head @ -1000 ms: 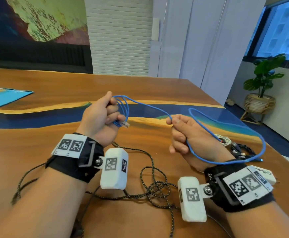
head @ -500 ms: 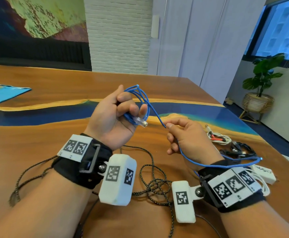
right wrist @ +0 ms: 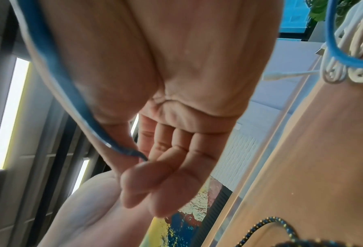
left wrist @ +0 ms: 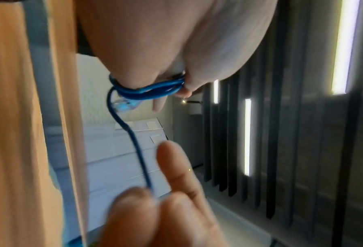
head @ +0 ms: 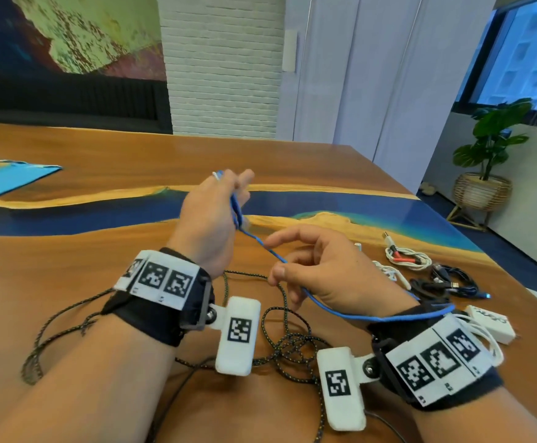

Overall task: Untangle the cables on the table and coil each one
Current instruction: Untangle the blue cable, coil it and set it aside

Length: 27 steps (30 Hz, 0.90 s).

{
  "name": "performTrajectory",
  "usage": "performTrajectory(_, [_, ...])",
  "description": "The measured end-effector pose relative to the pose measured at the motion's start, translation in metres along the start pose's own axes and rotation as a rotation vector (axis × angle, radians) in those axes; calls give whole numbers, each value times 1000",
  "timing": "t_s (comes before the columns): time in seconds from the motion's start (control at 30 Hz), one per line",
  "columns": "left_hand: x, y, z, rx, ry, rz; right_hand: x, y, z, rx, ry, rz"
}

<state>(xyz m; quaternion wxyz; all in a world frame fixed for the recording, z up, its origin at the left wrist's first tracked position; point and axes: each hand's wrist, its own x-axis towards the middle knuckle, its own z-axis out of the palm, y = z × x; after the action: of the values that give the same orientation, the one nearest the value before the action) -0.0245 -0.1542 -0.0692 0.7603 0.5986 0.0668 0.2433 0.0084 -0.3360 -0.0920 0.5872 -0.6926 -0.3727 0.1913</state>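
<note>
**Blue cable held between two hands above the bench**

We see the left hand (head: 208,219) raised over the bench (head: 69,251), with several loops of the blue cable (left wrist: 148,91) wound around its fingers. The grip of this hand is closed on the loops; in the left wrist view the turns lie tight across the fingers, and the clear plug (left wrist: 124,105) of the cable hangs just below them. From the coil one strand runs down and toward the right hand (head: 331,270).

The right hand stays lower and closer to the person. Its thumb and one finger pinch the strand (the right wrist view shows the cable entering between the thumb and the fingertips (right wrist: 146,175)), while the index finger points outward, straight and free. Behind this grip the blue cable passes along the hand, over the wrist band, and curves to the right side.

Under both hands a black braided cable (head: 292,343) lies in a loose tangle on the bench, with one end going far to the left of the left hand. To the right of the right hand we see a coiled white cable (head: 407,259), a bundle of black cables (head: 443,282) and a small white box (head: 492,324), all resting on the bench. A blue sheet (head: 8,182) lies far to the left.
</note>
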Motion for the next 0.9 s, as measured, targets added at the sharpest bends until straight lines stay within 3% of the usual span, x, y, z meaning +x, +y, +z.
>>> performTrajectory(0.1, [-10,-11,8,351,-202,-80,-1,-1,-2,-3,-23,-67])
performTrajectory(0.23, [-19,-13,12,527,-427,-79,-2,-4,-3,172,15,-134])
performTrajectory(0.37, [-18,-6,11,486,-390,-94,-1,-2,-7,488,53,-124])
performTrajectory(0.57, [-15,-8,6,337,-463,-110,-1,-5,-13,569,119,-144])
performTrajectory(0.8, [-10,-21,13,394,-236,-78,-1,-12,-25,227,450,79])
performTrajectory(0.9, [-7,-18,9,385,-132,-92,-4,-14,-24,157,477,12])
